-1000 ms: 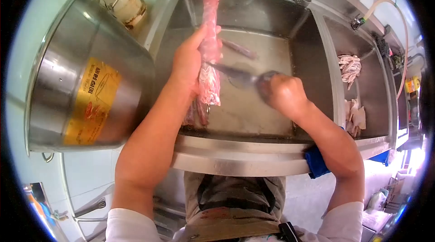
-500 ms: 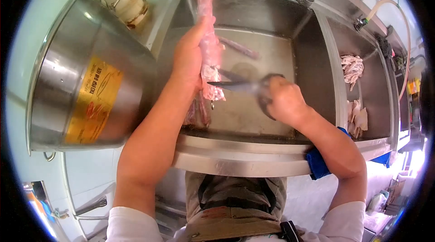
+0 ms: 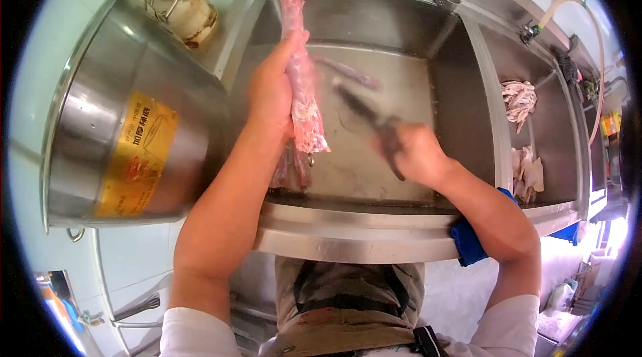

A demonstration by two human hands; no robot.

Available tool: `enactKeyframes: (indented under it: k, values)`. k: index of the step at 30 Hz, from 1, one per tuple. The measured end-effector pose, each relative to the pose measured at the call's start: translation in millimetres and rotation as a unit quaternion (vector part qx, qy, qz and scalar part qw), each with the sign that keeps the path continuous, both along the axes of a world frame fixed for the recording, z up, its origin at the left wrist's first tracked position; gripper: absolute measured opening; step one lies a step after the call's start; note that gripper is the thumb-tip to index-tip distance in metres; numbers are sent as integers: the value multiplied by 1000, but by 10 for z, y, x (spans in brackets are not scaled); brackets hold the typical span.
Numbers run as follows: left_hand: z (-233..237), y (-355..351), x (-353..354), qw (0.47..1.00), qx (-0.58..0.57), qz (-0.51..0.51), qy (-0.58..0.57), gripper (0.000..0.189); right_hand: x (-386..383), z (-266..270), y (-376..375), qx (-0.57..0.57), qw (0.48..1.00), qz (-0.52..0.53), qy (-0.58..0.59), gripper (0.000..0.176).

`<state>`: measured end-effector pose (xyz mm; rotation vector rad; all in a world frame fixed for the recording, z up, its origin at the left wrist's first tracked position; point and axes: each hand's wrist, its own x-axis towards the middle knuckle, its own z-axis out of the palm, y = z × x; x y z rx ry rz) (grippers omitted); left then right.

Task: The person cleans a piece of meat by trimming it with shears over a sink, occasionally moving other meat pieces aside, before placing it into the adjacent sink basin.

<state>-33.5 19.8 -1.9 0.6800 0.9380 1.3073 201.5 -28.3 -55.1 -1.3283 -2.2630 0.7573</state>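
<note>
In my left hand (image 3: 273, 89) is a long, neck-like piece of raw pink meat (image 3: 301, 93), held steeply slanted over the sink, its whitish, ragged end toward me. My fingers are closed around its middle. My right hand (image 3: 420, 153) grips dark-handled scissors (image 3: 361, 106), to the right of the meat and apart from it. Their blades point up and left and are blurred by motion. Another long piece of meat (image 3: 351, 73) lies on the sink floor behind the scissors. More meat (image 3: 299, 166) rests below my left hand, partly hidden by it.
A big steel pot (image 3: 80, 136) with a yellow label stands left of the steel sink (image 3: 374, 247). The right basin holds pale strips (image 3: 520, 101) and flat pale pieces (image 3: 528, 173). A blue cloth (image 3: 468, 242) hangs at the front edge. A hose (image 3: 568, 0) curves at the back right.
The scissors have come away from the meat's lower end and swung so their blades point up and left. The meat in my left hand has shifted slightly left and tilted.
</note>
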Motion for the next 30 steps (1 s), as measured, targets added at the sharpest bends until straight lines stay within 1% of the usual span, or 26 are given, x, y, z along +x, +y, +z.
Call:
enactKeyframes:
  k: [2,3,5,8,12,14,15,17,18,20,21,23,26,29,30]
  values:
    - [44,-20,45,999,-10,3,-36,49,24,-151,43,65,996,21,-52,22]
    - [58,-28,76,998,-15,3,-56,46,48,-196,41,93,994,13,-60,23]
    - [55,-20,109,998,-13,5,-55,46,19,-177,30,147,986,-1,-77,27]
    - [68,-22,123,998,-19,-2,-54,44,-22,-34,27,145,983,-19,-113,28]
    - [65,-50,114,997,-33,-13,-61,38,24,-193,35,196,969,17,-147,26]
    - [61,-73,103,997,-50,8,-51,36,33,-212,49,219,962,30,-161,24]
    - [66,-83,95,997,-58,19,-46,35,33,-218,56,204,964,22,-172,23]
    - [-2,-68,17,997,-70,21,-1,39,34,-227,75,176,965,5,-193,21]
    - [-16,-67,-12,997,-75,23,22,41,56,-241,79,155,975,18,-156,16]
    - [12,-61,3,994,-90,48,29,34,91,-239,96,114,989,45,-83,7]
    - [24,-64,10,993,-99,63,33,31,97,-217,92,86,993,40,-69,7]
    - [-25,-28,17,994,-75,76,-21,29,65,-87,63,28,998,30,-39,7]
    - [28,-12,43,993,-70,67,-65,29,77,-18,45,22,998,38,-53,16]
    - [49,-21,35,994,-57,47,-85,31,101,-71,41,104,989,38,-94,26]
    - [46,-21,33,994,-47,39,-91,31,102,-61,33,115,985,40,-120,26]
